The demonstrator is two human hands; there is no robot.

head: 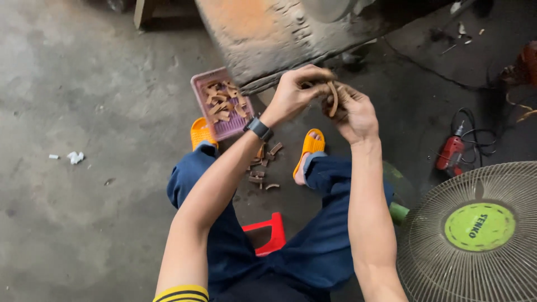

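Curved brown strip (333, 99) pinched between both hands, left hand (295, 92) and right hand (353, 113) pressed together on it, above the pink basket (197, 79) of pieces.

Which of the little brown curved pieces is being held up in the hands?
The curved brown piece, pinched between the left hand and right hand. The others lie in the pink basket or loose on the floor.
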